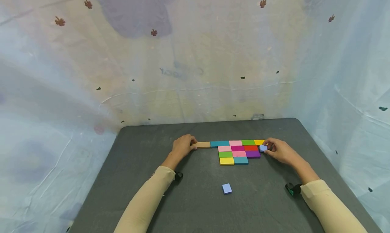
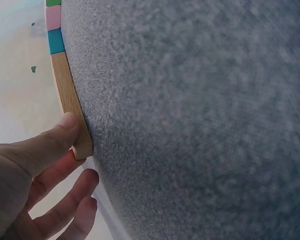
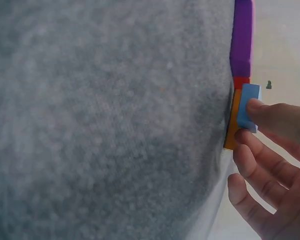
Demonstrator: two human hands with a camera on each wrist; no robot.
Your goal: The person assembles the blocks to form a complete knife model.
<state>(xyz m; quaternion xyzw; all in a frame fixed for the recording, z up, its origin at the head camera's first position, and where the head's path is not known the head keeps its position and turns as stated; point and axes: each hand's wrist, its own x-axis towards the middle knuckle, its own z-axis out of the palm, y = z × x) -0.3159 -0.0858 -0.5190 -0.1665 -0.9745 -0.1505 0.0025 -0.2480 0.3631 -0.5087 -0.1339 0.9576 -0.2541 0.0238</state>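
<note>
My left hand [image 1: 182, 146] pinches the outer end of a plain wooden block [image 2: 67, 87] between thumb and fingers, at the left end of the top row. That row continues with teal [image 1: 219, 143], pink, green and yellow blocks. My right hand [image 1: 281, 151] holds a small light blue block [image 3: 248, 107] by thumb and fingertips, beside the red block [image 1: 251, 148] and just below the yellow one at the row's right end. Shorter rows lie underneath, with a purple block [image 1: 253, 154] at their right and a yellow block [image 1: 226, 161] at bottom left.
A second light blue block [image 1: 226, 188] lies alone on the dark grey table [image 1: 189, 209], nearer to me than the rows. Pale patterned sheeting [image 1: 195, 73] hangs behind the table and along both sides.
</note>
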